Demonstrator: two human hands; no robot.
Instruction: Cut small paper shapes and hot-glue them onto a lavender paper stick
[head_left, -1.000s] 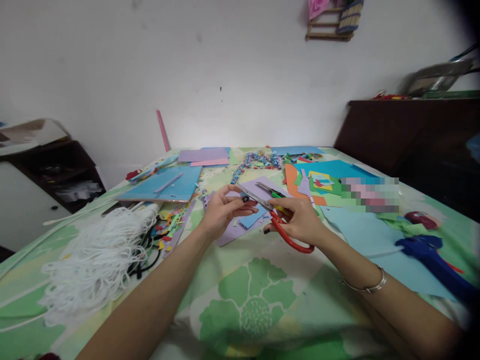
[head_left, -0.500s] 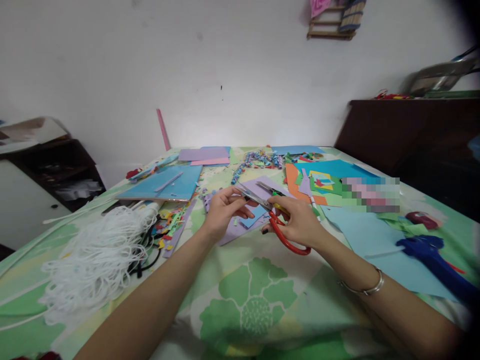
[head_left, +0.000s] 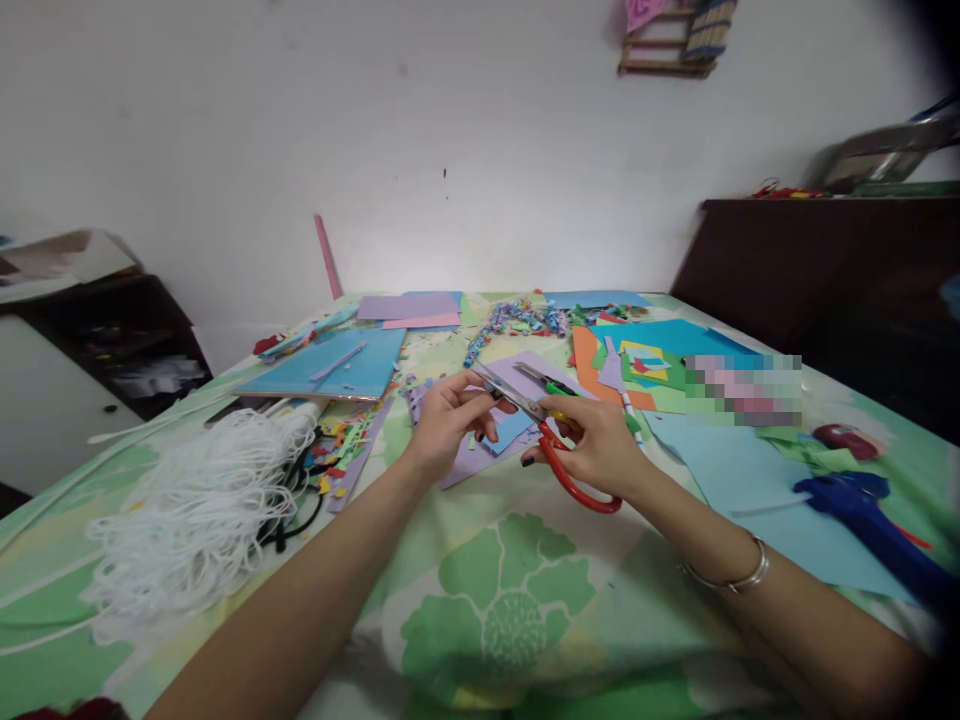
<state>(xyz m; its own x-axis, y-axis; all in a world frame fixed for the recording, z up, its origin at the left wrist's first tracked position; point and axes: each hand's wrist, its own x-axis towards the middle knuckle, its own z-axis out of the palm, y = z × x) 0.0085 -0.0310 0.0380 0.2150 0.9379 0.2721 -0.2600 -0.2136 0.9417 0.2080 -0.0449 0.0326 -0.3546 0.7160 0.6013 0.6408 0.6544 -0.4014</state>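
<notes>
My right hand (head_left: 600, 440) is closed around the red handles of a pair of scissors (head_left: 574, 485), whose blades point up and to the left. The fingers of my left hand (head_left: 446, 425) are pinched together at the blade tips. What they pinch is too small to make out. Beneath both hands lies a lilac paper sheet (head_left: 465, 466), with a small blue paper piece (head_left: 512, 432) on top. Just beyond my right hand is a second cutting tool (head_left: 555, 386) with a pointed metal blade and a green and black part.
A bundle of white cord (head_left: 202, 510) and paper scraps (head_left: 349, 445) lie left, near a blue sheet pack (head_left: 330, 365). Curled paper pieces (head_left: 525, 318) sit at the back. Orange paper (head_left: 592, 365), a light blue sheet (head_left: 712, 470) and a blue glue gun (head_left: 862, 510) are right.
The fingers of my left hand have shifted slightly at the blade tips. My right hand keeps its hold on the scissors in nearly the same place.
</notes>
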